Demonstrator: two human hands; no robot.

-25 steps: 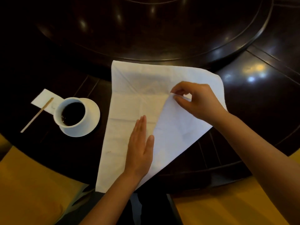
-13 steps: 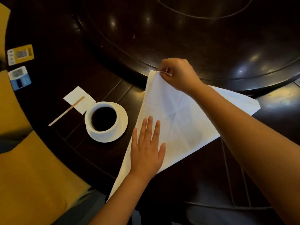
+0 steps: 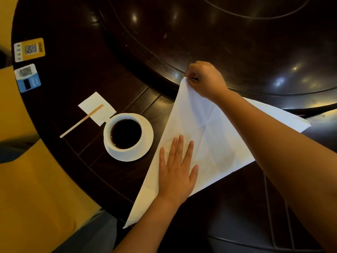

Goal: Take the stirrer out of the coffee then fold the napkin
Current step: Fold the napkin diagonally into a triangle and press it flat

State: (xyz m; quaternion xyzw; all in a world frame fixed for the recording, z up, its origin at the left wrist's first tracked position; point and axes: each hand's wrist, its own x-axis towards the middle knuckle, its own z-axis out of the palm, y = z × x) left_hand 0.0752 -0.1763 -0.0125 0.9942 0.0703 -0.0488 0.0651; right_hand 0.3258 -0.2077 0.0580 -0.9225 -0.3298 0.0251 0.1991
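Note:
A large white napkin (image 3: pixel 209 136) lies folded into a triangle on the dark table. My right hand (image 3: pixel 206 79) pinches its far corner at the edge of the raised centre disc. My left hand (image 3: pixel 177 170) lies flat on the napkin's near part, fingers spread. Left of the napkin stands a white cup of black coffee (image 3: pixel 125 134) on a saucer (image 3: pixel 145 152). The wooden stirrer (image 3: pixel 81 121) lies outside the cup, its tip resting on a small white paper square (image 3: pixel 94 108).
Two small cards with printed codes, one yellow (image 3: pixel 30 49) and one blue (image 3: pixel 27 77), lie at the table's far left edge. The raised round centre disc (image 3: pixel 228 42) fills the far half. Yellow seat cushions (image 3: pixel 36 198) flank the near edge.
My right hand has carried the napkin's corner away from me and across, closing the fold into a triangle, and now holds it at the far point. My left hand stays pressed flat.

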